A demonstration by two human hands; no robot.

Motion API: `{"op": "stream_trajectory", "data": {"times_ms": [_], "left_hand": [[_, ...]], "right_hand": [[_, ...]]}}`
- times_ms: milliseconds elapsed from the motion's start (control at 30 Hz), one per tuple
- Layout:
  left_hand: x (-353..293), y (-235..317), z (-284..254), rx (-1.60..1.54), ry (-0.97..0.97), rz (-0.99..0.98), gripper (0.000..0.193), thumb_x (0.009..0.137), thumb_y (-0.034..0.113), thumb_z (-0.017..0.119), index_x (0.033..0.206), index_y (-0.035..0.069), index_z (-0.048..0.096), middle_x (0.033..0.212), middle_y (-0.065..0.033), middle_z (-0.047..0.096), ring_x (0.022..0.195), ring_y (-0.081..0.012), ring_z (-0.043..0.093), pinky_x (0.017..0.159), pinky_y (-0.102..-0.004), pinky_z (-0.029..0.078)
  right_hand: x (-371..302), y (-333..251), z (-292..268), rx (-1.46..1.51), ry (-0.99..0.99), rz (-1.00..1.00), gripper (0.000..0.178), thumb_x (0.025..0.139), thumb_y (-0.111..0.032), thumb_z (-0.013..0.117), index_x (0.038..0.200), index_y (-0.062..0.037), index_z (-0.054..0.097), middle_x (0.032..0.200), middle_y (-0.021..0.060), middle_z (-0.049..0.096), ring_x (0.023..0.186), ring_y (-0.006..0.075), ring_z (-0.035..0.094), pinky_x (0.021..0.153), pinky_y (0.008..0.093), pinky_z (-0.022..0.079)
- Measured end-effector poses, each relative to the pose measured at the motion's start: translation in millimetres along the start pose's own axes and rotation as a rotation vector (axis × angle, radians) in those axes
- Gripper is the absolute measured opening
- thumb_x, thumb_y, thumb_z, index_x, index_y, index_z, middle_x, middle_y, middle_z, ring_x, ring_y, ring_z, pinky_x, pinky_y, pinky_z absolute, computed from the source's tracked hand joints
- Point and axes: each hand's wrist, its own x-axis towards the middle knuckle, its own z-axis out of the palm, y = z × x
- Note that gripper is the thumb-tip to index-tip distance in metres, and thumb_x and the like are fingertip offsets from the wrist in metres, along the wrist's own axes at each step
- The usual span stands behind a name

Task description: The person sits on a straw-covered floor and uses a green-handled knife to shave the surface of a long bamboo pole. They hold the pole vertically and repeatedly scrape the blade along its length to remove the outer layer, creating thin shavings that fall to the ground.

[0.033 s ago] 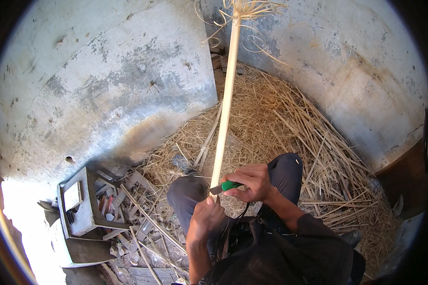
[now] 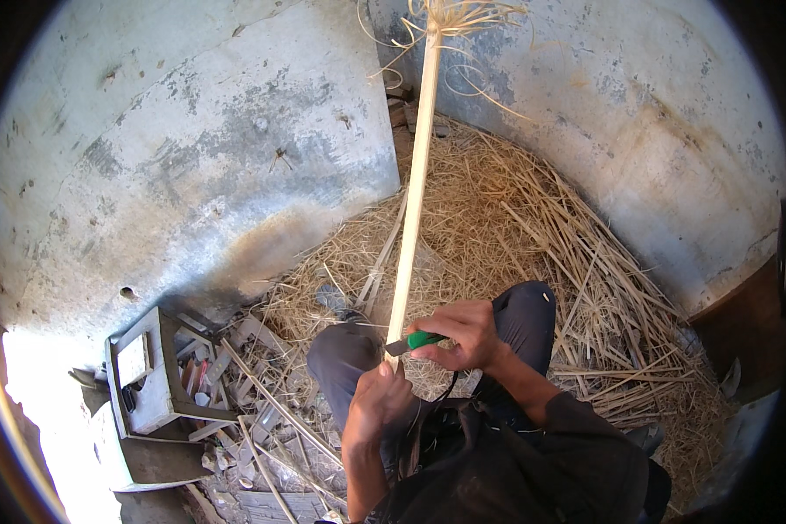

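Note:
A long pale wooden strip (image 2: 417,188), perhaps bamboo, slants up and away from my lap, with thin curled shavings (image 2: 470,16) bunched at its far end. My left hand (image 2: 378,400) is closed around its near end, thumb uppermost. In my right hand (image 2: 465,334) is a green-handled knife (image 2: 424,339). Its short dark blade lies against the strip just beyond my left thumb. My left palm and the strip's lowest end are hidden.
Shavings and straw-like strips (image 2: 476,192) cover the floor ahead, with longer strips (image 2: 585,262) heaped at right. Pale, stained walls (image 2: 236,131) meet beyond them. A grey wooden frame like an upturned stool (image 2: 162,406) lies at left beside scraps and loose sticks (image 2: 279,406).

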Motion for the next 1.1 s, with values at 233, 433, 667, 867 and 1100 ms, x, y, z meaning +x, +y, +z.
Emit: {"op": "stream_trajectory", "data": {"times_ms": [233,433,667,867,1100], "left_hand": [[-7.9,-10.1,-4.5,-0.085,-0.04,-0.048,0.051,0.114,0.053,0.05,0.079,0.016,0.045,0.063,0.0072,0.036,0.053,-0.0062,0.028,0.049,-0.0269,0.022],[-18.4,-24.5,-10.9,-0.092,-0.106,-0.121,0.05,0.113,0.05,0.052,0.077,0.017,0.043,0.064,0.0072,0.033,0.054,-0.0071,0.028,0.05,-0.0274,0.021],[-10.0,-8.5,-3.3,-0.012,0.036,-0.096,0.056,0.109,0.064,0.053,0.079,0.016,0.046,0.061,0.0068,0.036,0.05,-0.0056,0.028,0.045,-0.0265,0.02],[1.5,-0.2,2.6,-0.038,0.034,-0.057,0.059,0.111,0.065,0.047,0.08,0.015,0.044,0.06,0.0064,0.034,0.047,-0.0065,0.026,0.044,-0.0264,0.021],[-1.0,-7.6,-0.9,-0.052,0.014,-0.05,0.06,0.112,0.064,0.047,0.076,0.016,0.043,0.058,0.0069,0.033,0.047,-0.0064,0.026,0.045,-0.027,0.019]], "right_hand": [[12.1,11.9,-17.7,-0.044,0.037,0.074,0.032,0.092,-0.038,0.086,0.104,-0.0091,0.082,0.086,0.0067,0.079,0.069,0.0238,0.076,0.06,0.0345,0.057],[19.0,38.3,-36.6,-0.045,0.196,0.254,0.03,0.094,-0.031,0.085,0.109,-0.0051,0.081,0.088,0.0097,0.079,0.072,0.0237,0.077,0.062,0.0342,0.059],[3.9,17.1,-11.3,0.055,-0.016,0.08,0.032,0.091,-0.037,0.087,0.101,-0.0072,0.079,0.086,0.0073,0.078,0.068,0.0229,0.076,0.06,0.0356,0.057],[-1.9,0.7,6.7,0.015,-0.002,0.0,0.033,0.088,-0.04,0.089,0.094,-0.008,0.08,0.074,0.0042,0.074,0.058,0.022,0.069,0.055,0.0334,0.053],[4.2,5.0,1.9,-0.045,0.061,-0.002,0.034,0.088,-0.04,0.089,0.096,-0.0077,0.081,0.073,0.0024,0.074,0.057,0.0203,0.069,0.055,0.0336,0.053]]}}
